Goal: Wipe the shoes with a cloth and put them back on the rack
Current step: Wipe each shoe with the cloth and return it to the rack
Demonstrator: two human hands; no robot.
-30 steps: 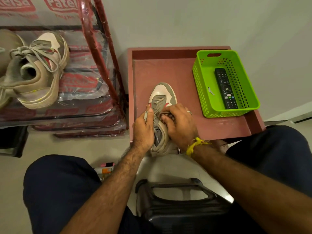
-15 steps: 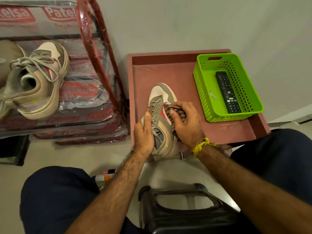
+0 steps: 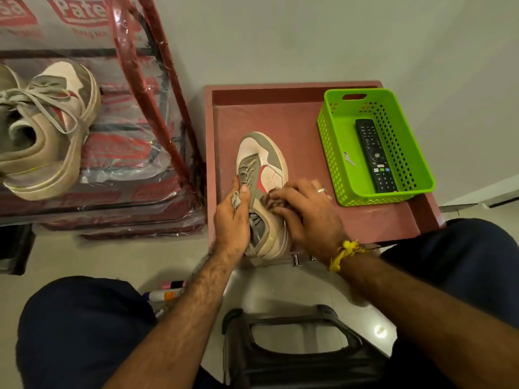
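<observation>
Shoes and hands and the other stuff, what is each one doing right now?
Shoe on tray: tilted, gripped by both hands.
Left hand: grips the shoe's lace side.
Right hand: presses dark cloth on shoe.
Shoe on rack: lying on shelf, laces loose.
Green basket: upright, holds remote.

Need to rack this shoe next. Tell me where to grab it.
Grip the shoe at its open collar, near the heel, from above on your side. It lies toe-away on the red tray, and the left hand already holds that end.

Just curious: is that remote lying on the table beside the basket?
No, the remote lies inside the green basket, with a small key next to it.
</observation>
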